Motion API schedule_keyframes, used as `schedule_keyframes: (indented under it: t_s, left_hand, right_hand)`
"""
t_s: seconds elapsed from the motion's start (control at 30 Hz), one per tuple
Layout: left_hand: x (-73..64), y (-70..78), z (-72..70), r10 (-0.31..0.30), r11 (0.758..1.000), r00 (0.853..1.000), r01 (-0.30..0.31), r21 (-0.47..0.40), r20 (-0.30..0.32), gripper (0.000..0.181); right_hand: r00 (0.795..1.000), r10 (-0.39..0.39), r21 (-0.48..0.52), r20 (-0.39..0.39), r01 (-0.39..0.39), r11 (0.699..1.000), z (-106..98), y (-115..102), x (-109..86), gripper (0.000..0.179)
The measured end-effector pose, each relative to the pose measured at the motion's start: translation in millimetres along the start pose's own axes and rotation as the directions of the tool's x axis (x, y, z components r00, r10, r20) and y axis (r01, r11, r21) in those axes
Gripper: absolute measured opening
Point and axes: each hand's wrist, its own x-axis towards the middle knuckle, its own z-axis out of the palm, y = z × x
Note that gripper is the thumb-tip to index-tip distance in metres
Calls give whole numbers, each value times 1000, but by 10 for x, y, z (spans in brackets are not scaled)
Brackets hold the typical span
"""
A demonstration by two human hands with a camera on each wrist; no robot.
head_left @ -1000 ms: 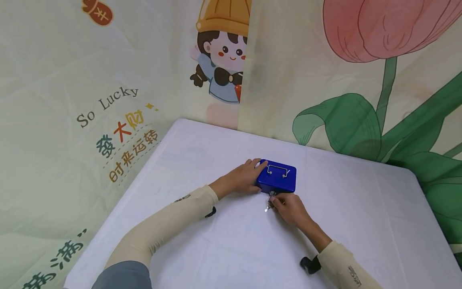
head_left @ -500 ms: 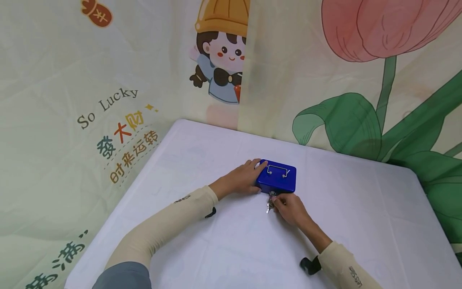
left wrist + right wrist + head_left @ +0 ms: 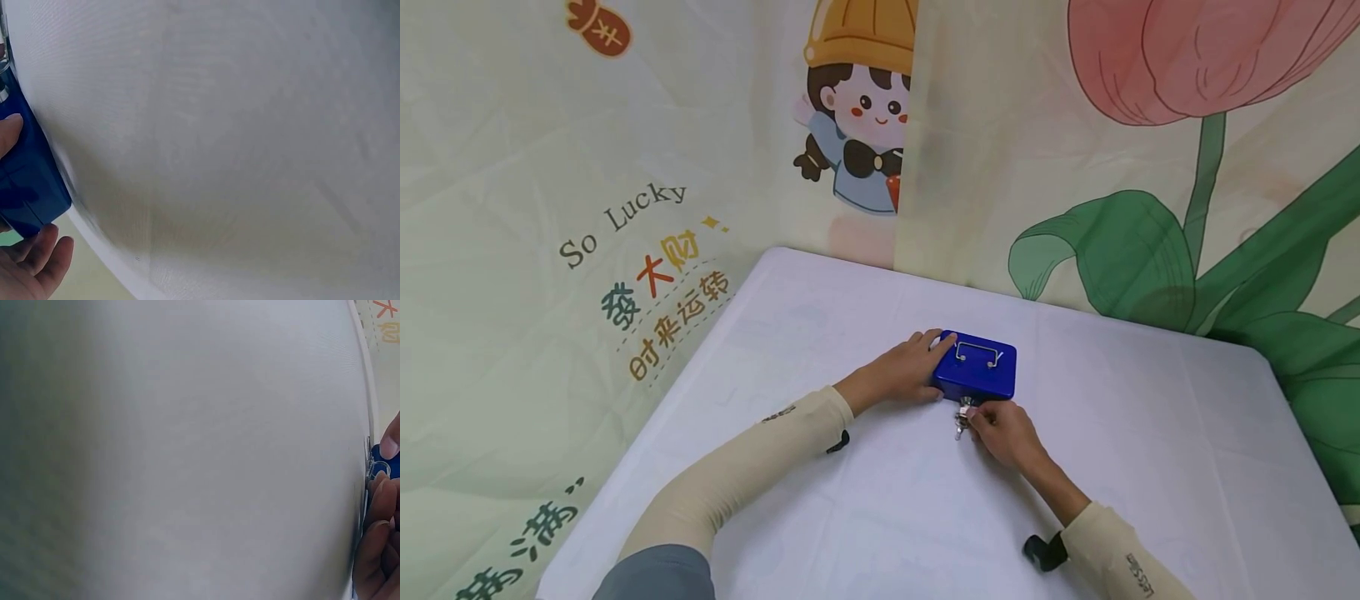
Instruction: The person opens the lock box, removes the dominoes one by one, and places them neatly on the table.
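Observation:
A small blue cash box point(image 3: 976, 379) with a wire handle point(image 3: 977, 354) folded on its lid sits on the white-covered table. My left hand point(image 3: 904, 371) holds the box by its left end, thumb at the front and fingers over the top and far side. In the left wrist view that thumb point(image 3: 9, 134) lies against the blue box point(image 3: 37, 181). At the box's front, my right hand point(image 3: 1003, 429) pinches a key at the lock, its fingertips partly hiding it. Other keys point(image 3: 960, 423) dangle beside them. In the right wrist view a key ring point(image 3: 380, 467) shows by the fingers point(image 3: 379, 540).
The white tablecloth point(image 3: 865, 500) spreads around the box. Behind the table hang printed cloths point(image 3: 962, 167) with a cartoon figure and a large tulip. A black wrist camera point(image 3: 1045, 552) juts from the right sleeve.
The hanging keys have swung slightly as the right fingers shift a little at the lock. The left hand and the box have stayed in place.

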Motion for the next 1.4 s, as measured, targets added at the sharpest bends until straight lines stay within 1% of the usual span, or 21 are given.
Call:
schedule_keyframes:
  t_s: [0.2,0.33,0.43,0.63,0.77,0.87,1.07,1.27,1.4]
  left_hand:
    - [-3,4,-29,8,1000,1000,-8,0,-5,97]
    - [-13,7,-40,0,1000,1000,0,-13,-3,97]
    - [-26,6,-29,-10,1000,1000,10,-24,7,97]
    - [-57,13,17,1,1000,1000,-1,-18,14,98]
    - [-86,19,42,-1,1000,1000,1,-11,16,103]
    - [-102,22,56,1,1000,1000,-1,-16,12,109]
    - [-112,22,47,1,999,1000,-2,-34,-9,111]
    - [-103,2,-11,22,999,999,-24,-40,-50,109]
    - [-97,-10,-34,35,998,998,-38,-52,-50,109]
  right_hand:
    - [1000,9,-46,-4,-9,999,-21,-23,24,30]
    - [1000,10,-57,-8,-11,998,-28,-35,21,31]
    - [1000,18,-58,-7,-18,998,-14,-26,19,29]
    - [1000,17,-62,-10,-18,998,-1,12,-11,25]
    - [1000,-1,-26,9,1,1000,-56,16,-50,26]
    - [999,-29,3,20,29,1000,-127,24,-68,27]
    - [998,-65,51,11,64,997,-303,17,-58,32]
    - [995,-92,88,-33,94,992,-449,4,-30,39]
    - [985,-135,70,-105,143,987,-513,2,-9,37]
